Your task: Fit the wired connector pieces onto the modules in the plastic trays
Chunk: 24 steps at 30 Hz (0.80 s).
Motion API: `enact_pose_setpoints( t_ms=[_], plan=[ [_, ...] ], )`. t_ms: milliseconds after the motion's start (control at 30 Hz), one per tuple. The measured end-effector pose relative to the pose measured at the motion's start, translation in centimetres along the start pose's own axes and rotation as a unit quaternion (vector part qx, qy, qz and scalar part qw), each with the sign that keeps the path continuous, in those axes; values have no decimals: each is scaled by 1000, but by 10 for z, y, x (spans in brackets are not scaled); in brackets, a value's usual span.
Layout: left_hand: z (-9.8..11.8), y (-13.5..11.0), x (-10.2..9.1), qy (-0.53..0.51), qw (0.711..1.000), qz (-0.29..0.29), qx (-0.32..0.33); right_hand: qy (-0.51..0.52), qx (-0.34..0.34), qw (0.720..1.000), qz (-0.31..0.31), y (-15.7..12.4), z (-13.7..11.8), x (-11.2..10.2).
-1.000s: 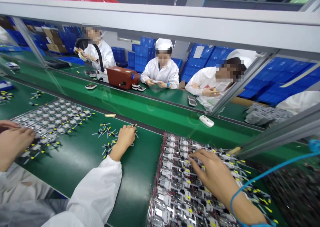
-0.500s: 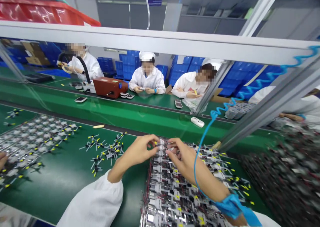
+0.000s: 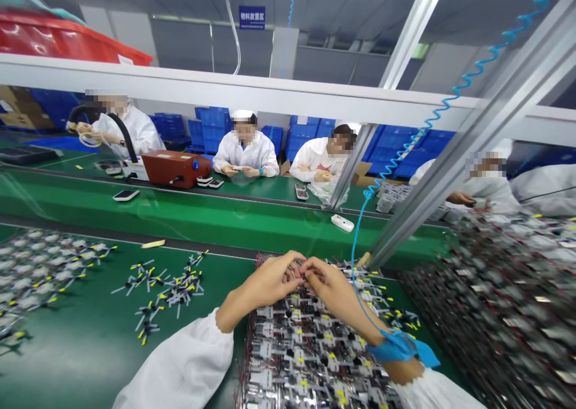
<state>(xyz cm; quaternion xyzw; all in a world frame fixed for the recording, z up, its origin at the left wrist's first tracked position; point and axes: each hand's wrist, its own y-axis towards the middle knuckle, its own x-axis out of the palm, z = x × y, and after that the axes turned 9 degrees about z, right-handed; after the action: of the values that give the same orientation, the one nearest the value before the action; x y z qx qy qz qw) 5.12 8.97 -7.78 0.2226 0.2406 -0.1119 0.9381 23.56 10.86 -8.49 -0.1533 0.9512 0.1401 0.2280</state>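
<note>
My left hand (image 3: pixel 274 282) and my right hand (image 3: pixel 332 289) meet over the far end of a tray of small electronic assemblies (image 3: pixel 281 352). Both have thumb and fingers pinched together, and whatever lies between the fingertips is too small and too covered to make out. Rows of white and grey parts with red wires, black pieces and yellow tips fill the tray. Around my right wrist is a blue strap (image 3: pixel 396 346), joined to a coiled blue cord (image 3: pixel 425 124). A loose heap of small black parts with grey legs and yellow tips (image 3: pixel 180 286) lies left of my left hand.
Another array of assemblies (image 3: pixel 40 271) sits at the far left. Stacked trays of wired parts (image 3: pixel 508 289) rise on the right. A metal post (image 3: pixel 432 181) slants up beyond my right hand. Co-workers in white sit across the green line, near a brown box (image 3: pixel 173 168).
My fingertips have drawn closer together over the tray's far end, the left hand's fingers now nearly touching the right's. The camera view has shifted, so the scene sits further left.
</note>
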Motion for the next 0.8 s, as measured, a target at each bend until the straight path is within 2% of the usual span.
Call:
enact_pose_setpoints(
  t_ms=[200, 300, 400, 500, 800],
  plan=[
    [-12, 1, -1, -4, 1000, 1, 22, -35, 7, 999, -10, 1, 3, -12],
    [-23, 0, -7, 100, 992, -44, 60, -81, 8, 997, 7, 0, 12, -19],
    [-37, -2, -7, 213, 968, -97, 94, -118, 8, 993, 27, -1, 24, -24],
    [-46, -3, -1, 261, 952, -106, 123, -137, 8, 990, 23, -3, 31, -23],
    [-45, -4, 2, 317, 928, -125, 147, -162, 27, 986, -7, 0, 31, -13]
  ],
)
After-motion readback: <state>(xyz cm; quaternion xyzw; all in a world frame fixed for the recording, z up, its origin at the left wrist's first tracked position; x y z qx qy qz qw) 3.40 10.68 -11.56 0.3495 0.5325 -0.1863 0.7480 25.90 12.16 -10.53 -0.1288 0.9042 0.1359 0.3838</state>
